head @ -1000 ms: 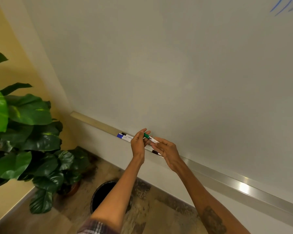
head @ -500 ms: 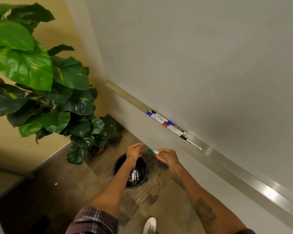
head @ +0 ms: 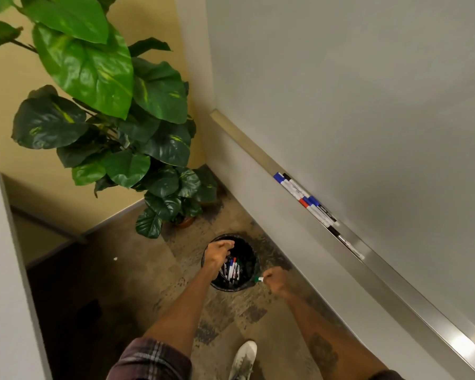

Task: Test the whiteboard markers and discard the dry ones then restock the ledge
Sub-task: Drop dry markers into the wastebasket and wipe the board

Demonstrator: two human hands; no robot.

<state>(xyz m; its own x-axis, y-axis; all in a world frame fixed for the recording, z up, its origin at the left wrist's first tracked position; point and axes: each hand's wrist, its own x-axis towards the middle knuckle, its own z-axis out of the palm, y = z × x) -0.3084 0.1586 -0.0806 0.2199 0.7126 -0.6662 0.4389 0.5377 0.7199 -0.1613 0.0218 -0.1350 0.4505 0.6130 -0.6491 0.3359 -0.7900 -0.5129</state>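
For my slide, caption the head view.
Right hand holds green marker over bin of discarded markers.

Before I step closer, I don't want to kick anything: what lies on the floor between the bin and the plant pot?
Nothing: the head view shows only bare mottled floor between the bin and the plant pot.

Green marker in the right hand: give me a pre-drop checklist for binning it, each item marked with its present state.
1. Green marker gripped by the right hand: ok.
2. Marker over the trash bin opening: ok, though only at the near-right rim.
3. Left hand clear of the drop path: ok, it sits over the far-left side of the bin.
4. Bin has room: ok, discarded markers lie low inside.
5. Marker capped: cannot tell, only its green end shows.
6. Marker confirmed dry: cannot tell from this frame.
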